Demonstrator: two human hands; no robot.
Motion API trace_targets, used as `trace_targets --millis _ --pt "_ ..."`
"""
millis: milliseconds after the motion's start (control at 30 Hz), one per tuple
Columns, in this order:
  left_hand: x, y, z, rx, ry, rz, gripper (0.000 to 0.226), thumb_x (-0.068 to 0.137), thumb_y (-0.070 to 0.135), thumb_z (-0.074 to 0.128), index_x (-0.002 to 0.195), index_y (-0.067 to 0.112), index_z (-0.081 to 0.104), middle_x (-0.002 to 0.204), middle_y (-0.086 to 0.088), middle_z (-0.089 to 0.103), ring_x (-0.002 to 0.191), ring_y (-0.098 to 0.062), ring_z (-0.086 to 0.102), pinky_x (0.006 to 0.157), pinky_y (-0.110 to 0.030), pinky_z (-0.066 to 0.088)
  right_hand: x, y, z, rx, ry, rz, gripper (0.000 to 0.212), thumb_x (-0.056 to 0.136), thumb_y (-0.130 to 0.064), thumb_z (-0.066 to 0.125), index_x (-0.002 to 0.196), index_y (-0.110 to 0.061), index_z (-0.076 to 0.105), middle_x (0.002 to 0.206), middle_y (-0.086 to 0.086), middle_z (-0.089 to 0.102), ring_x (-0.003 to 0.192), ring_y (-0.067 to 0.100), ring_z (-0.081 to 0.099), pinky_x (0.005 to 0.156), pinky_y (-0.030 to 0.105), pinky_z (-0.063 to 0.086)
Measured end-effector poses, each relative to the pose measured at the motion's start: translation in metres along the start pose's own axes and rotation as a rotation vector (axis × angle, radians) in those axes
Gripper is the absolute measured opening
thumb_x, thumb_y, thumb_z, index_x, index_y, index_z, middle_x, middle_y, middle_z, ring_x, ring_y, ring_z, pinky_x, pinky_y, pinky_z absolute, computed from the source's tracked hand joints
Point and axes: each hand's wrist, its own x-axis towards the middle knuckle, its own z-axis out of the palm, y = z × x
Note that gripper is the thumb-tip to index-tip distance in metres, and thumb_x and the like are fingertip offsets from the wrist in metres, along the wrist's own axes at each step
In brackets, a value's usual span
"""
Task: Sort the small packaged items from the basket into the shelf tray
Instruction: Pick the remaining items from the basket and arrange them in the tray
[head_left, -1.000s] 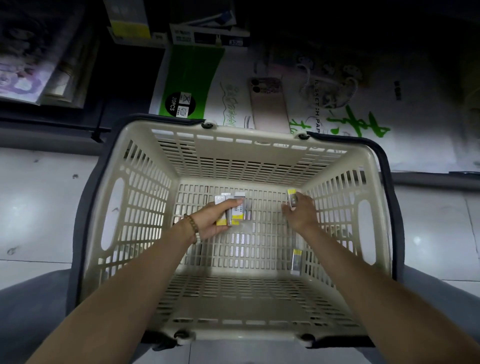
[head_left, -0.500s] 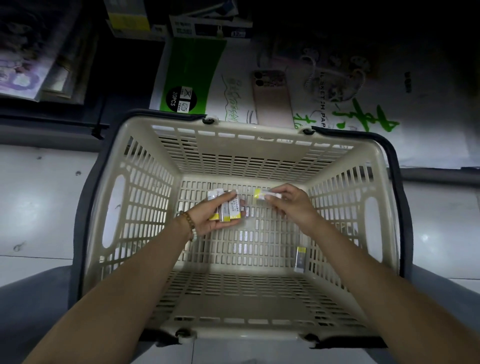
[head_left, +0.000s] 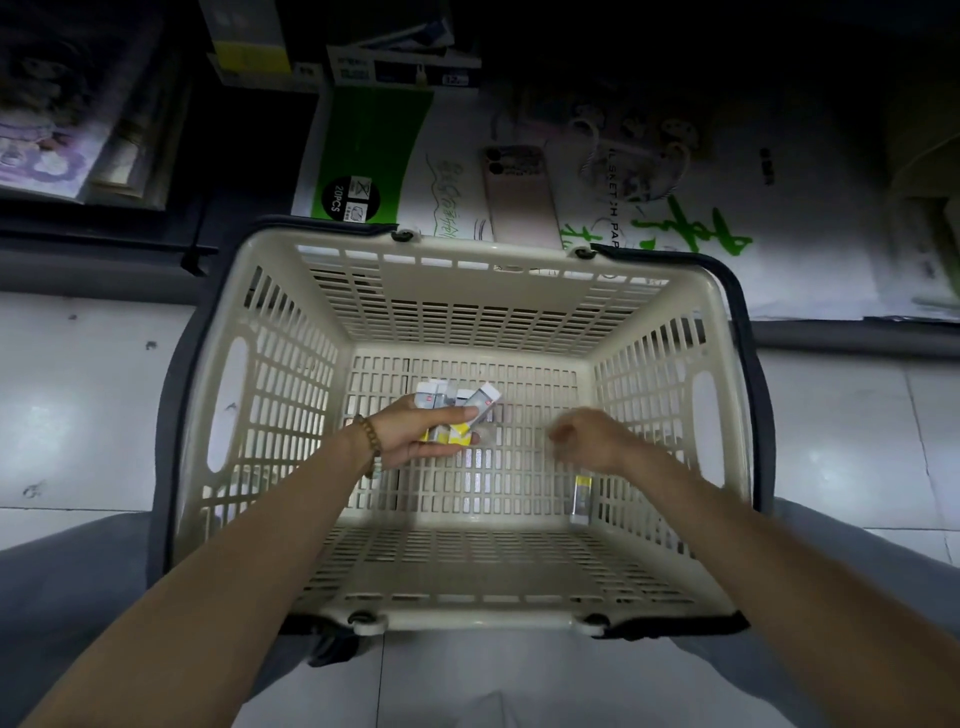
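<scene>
The left hand (head_left: 415, 434) clamps a fanned bunch of packets (head_left: 457, 410) over the basket (head_left: 519, 291) — one may slip. The right hand (head_left: 597, 441) is blurred, its grip unclear, so the last packet (head_left: 581, 499) could be missed.

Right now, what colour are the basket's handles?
Dark grey handles on a beige basket; head view.

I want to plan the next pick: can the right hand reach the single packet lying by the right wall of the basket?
Probably yes. The right hand looks empty and hovers just above the packet, with nothing between them.
</scene>
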Motion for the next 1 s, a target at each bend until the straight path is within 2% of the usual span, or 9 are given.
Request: trace_targets --millis 67,133,300,433,600,667,767,833,1000 --pt "0.000 -0.004 -0.001 -0.002 0.028 -0.011 0.044 0.072 0.024 0.074 0.113 0.013 0.061 0.103 -0.002 0.072 0.093 -0.015 0.070 0.067 -0.021 0.055 -0.003 0.017 0.017 -0.426 -0.115 0.106 0.024 0.090 -0.022 0.060 0.110 -0.008 0.058 0.113 0.004 0.058 0.098 0.017 0.054 0.086 0.027 0.044" --pt "-0.001 -0.005 -0.002 -0.024 0.044 -0.015 0.045 0.070 0.025 0.075 0.112 0.014 0.061 0.101 -0.002 0.073 0.093 -0.015 0.070 0.065 -0.020 0.055 -0.005 0.024 0.030 -0.541 -0.132 0.120 0.028 0.090 -0.018 0.060 0.115 -0.007 0.058 0.118 0.008 0.060 0.099 0.016 0.056 0.085 0.025 0.045" --pt "-0.004 -0.004 -0.006 -0.107 0.036 -0.014 0.056 0.061 0.029 0.079 0.111 0.012 0.061 0.101 -0.007 0.072 0.096 -0.018 0.069 0.065 -0.020 0.056 -0.008 0.031 0.041 -0.444 -0.089 0.118 0.028 0.086 0.002 0.053 0.112 -0.007 0.057 0.115 0.009 0.060 0.104 0.020 0.058 0.079 0.022 0.044" --pt "-0.009 -0.002 -0.008 -0.144 0.044 0.007 0.060 0.058 0.025 0.083 0.112 0.010 0.060 0.101 -0.008 0.072 0.098 -0.021 0.068 0.064 -0.020 0.055 -0.010 0.035 0.037 -0.330 -0.075 0.054 0.021 0.082 -0.005 0.063 0.092 -0.018 0.049 0.100 0.003 0.057 0.086 0.016 0.052 0.072 0.025 0.044" --pt "-0.029 0.005 0.004 -0.297 0.055 0.070 0.056 0.063 0.016 0.080 0.112 0.001 0.060 0.102 -0.013 0.072 0.098 -0.024 0.068 0.064 -0.021 0.057 -0.022 0.030 0.041 -0.344 -0.089 0.050 0.019 0.082 -0.009 0.067 0.101 -0.010 0.067 0.108 0.004 0.065 0.093 0.017 0.061 0.078 0.025 0.048" --pt "-0.042 0.013 0.015 -0.355 0.051 0.130 0.049 0.064 0.014 0.079 0.108 0.000 0.061 0.102 -0.015 0.071 0.098 -0.025 0.068 0.062 -0.021 0.057 -0.031 0.010 0.024 -0.091 0.084 -0.001 0.014 0.084 -0.012 0.067 0.097 -0.008 0.068 0.099 0.003 0.066 0.082 0.012 0.060 0.075 0.024 0.046" --pt "-0.067 0.039 0.036 -0.441 0.074 0.272 0.040 0.067 0.013 0.075 0.103 0.003 0.062 0.102 -0.013 0.071 0.095 -0.023 0.069 0.060 -0.020 0.056 -0.059 -0.051 -0.027 0.700 0.386 -0.092 0.016 0.086 -0.018 0.066 0.098 -0.007 0.064 0.091 0.003 0.065 0.076 0.011 0.062 0.067 0.021 0.051" --pt "-0.088 0.060 0.052 -0.477 0.109 0.396 0.037 0.067 0.014 0.074 0.101 0.005 0.062 0.100 -0.010 0.071 0.090 -0.018 0.070 0.062 -0.017 0.055 -0.089 -0.096 -0.059 1.135 0.445 -0.237 0.009 0.087 -0.016 0.065 0.092 -0.010 0.061 0.083 0.002 0.067 0.070 0.010 0.063 0.061 0.016 0.052" --pt "-0.135 0.107 0.086 -0.434 0.129 0.608 0.015 0.081 0.011 0.068 0.096 0.008 0.065 0.088 -0.003 0.072 0.083 -0.013 0.070 0.064 -0.019 0.055 -0.145 -0.161 -0.083 1.148 0.484 -0.484 0.007 0.085 -0.018 0.067 0.084 -0.018 0.060 0.068 -0.008 0.069 0.061 0.004 0.062 0.062 0.017 0.051"
